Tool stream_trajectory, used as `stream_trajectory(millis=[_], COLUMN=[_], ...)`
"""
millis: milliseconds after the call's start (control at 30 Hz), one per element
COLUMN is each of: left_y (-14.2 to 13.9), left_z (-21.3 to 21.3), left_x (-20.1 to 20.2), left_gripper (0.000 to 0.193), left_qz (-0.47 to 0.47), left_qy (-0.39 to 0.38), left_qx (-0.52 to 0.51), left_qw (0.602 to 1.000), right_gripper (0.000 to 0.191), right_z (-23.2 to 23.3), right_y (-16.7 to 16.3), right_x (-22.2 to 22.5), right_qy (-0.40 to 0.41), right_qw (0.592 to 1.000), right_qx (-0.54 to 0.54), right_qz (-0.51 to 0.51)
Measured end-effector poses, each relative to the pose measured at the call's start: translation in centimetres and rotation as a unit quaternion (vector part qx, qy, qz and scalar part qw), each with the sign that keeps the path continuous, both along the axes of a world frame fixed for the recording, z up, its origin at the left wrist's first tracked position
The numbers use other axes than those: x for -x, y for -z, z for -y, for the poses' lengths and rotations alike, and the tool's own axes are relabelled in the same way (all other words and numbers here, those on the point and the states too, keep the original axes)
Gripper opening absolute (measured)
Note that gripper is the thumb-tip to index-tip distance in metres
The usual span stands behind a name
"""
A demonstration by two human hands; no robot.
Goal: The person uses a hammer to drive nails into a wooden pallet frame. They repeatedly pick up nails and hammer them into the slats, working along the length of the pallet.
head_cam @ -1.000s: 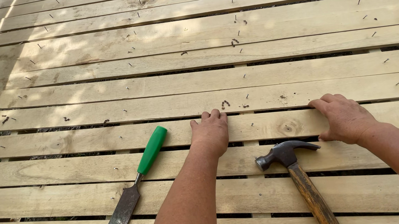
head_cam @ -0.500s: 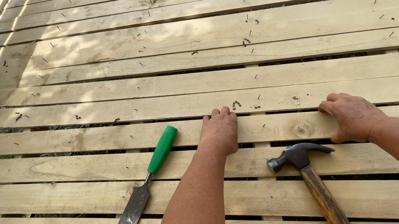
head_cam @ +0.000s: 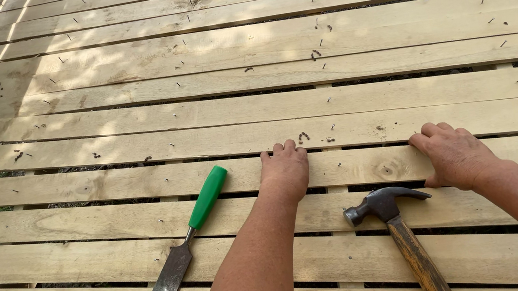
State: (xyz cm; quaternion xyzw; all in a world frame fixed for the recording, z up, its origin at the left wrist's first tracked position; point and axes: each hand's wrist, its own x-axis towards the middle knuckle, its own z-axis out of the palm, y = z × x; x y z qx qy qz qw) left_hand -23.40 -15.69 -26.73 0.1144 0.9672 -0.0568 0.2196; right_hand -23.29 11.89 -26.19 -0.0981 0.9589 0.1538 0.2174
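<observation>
Where sun dapples the slatted plank deck [head_cam: 128, 129], both hands lie flat on one board. The left hand [head_cam: 286, 170] and right hand [head_cam: 453, 152] hold nothing, grip spread. A green-handled chisel [head_cam: 187, 240] and a claw hammer [head_cam: 398, 231] lie just beside them

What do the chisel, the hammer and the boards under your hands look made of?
Chisel: glossy green handle, likely plastic; dull, stained grey steel blade. Hammer: dark metal claw head, brown grained handle, probably wood. Boards: pale unfinished softwood with visible knots and grain.

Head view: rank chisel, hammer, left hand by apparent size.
1. chisel, whole length visible.
2. hammer, handle cut off by the frame edge, so it could really be longer; unsure.
3. left hand, flat on a plank, smallest.
</observation>
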Motion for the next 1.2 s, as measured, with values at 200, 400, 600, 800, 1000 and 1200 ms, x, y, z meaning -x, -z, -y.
stream_trajectory(millis=[200,400,600,800,1000,1200], left_y=[-0.4,-0.7,-0.1,0.5,0.3,-1.1], left_z=[0.2,0.6,0.2,-0.8,-1.5,-3.3], left_x=[-0.2,-0.2,-0.6,-1.7,-3.1,-4.6], left_gripper=[0.056,0.054,0.056,0.056,0.068,0.063], left_qz=[0.020,0.015,0.019,0.005,-0.002,0.050], left_qy=[0.007,0.010,-0.029,-0.087,-0.136,-0.211], left_qx=[-0.006,-0.027,-0.050,-0.072,-0.116,-0.156], left_qw=[1.000,0.999,0.998,0.994,0.984,0.964], right_gripper=[0.064,0.061,0.068,0.026,0.045,0.039], right_z=[0.4,0.3,-1.7,-0.6,4.4,3.9], right_y=[-0.8,-1.1,0.6,3.1,3.5,3.3], right_x=[0.5,0.7,-0.9,-9.9,-16.8,-16.3], right_qy=[0.002,-0.009,0.097,0.289,0.401,0.355], right_qw=[1.000,1.000,0.982,0.903,0.878,0.897], right_qx=[0.013,0.018,0.150,0.258,0.261,0.258], right_qz=[0.019,0.012,-0.064,-0.186,-0.014,0.043])
